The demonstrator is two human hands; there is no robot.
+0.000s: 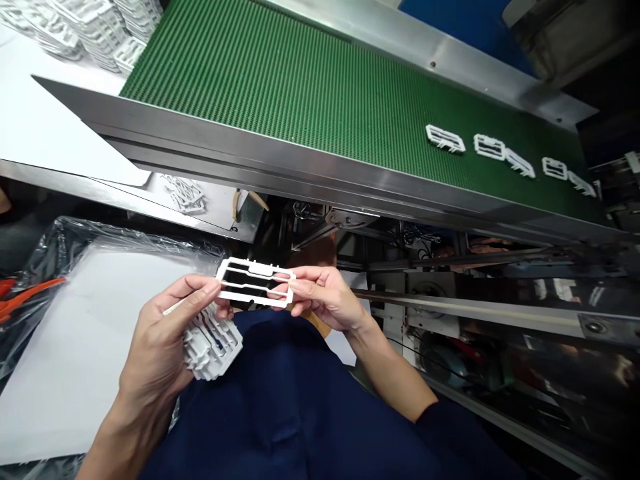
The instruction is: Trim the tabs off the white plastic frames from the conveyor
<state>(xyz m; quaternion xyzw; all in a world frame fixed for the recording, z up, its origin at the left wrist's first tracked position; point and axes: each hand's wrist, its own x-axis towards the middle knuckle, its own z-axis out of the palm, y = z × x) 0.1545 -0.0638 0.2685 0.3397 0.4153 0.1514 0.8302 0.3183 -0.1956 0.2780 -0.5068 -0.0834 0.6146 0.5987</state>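
Note:
Between my two hands, in front of the dark blue clothing, a white plastic frame (260,269) with long slots is held nearly level. My left hand (165,327) pinches its left end between thumb and finger. In the same palm rests a stack of similar white plastic frames (213,343), partly hidden by the fingers. My right hand (325,297) grips the frame's right end, thumb on top and some fingers showing behind it through the slots.
A green ribbed conveyor belt (300,80) with metal side rails runs across the top, carrying several white frames (445,139) at right. Stacks of frames (95,30) stand at upper left. Orange-handled scissors (30,297) and white sheet (85,340) lie at left. Machinery (430,300) fills the right.

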